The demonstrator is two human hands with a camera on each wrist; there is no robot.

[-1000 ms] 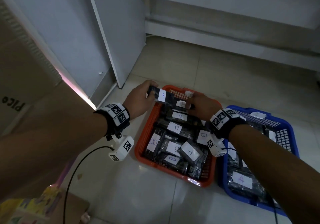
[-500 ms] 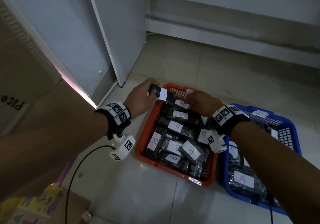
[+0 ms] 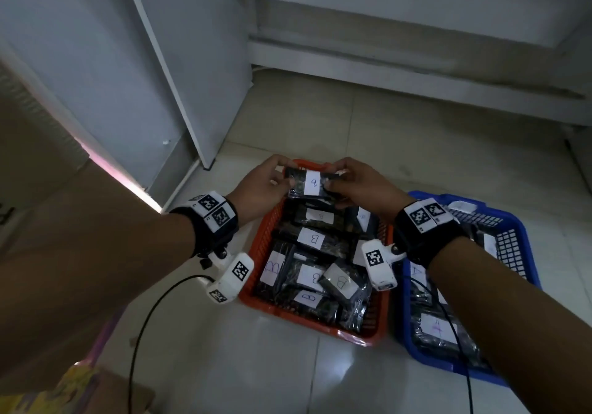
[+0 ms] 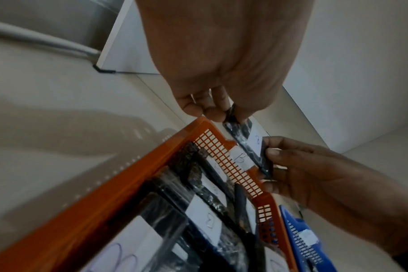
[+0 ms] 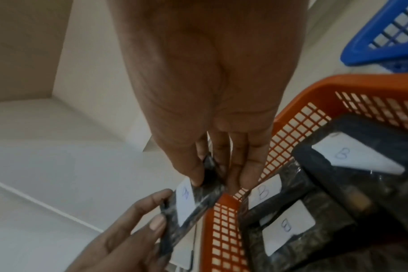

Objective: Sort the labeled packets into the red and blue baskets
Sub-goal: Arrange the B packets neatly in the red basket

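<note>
A dark packet with a white "B" label (image 3: 312, 183) (image 4: 252, 145) (image 5: 186, 200) hangs over the far end of the red basket (image 3: 256, 250) (image 4: 119, 185) (image 5: 224, 237). My left hand (image 3: 266, 186) (image 4: 224, 114) pinches its left end. My right hand (image 3: 355, 183) (image 5: 212, 176) pinches its right end. Both thumbs lie on top. The red basket holds several dark packets labelled "B" (image 3: 312, 239). To its right the blue basket (image 3: 519, 218) (image 4: 298, 237) (image 5: 382, 35) holds packets, one labelled "A" (image 3: 437, 327).
Both baskets sit on a pale tiled floor (image 3: 320, 378). A white cabinet panel (image 3: 179, 70) stands behind on the left, a low white ledge (image 3: 400, 70) along the back. A cardboard box (image 3: 35, 170) is at the left. A black cable (image 3: 144, 327) trails from my left wrist.
My right hand has come off the basket's packets and taken the right end of the packet that my left hand held. The packet now sits level between both hands.
</note>
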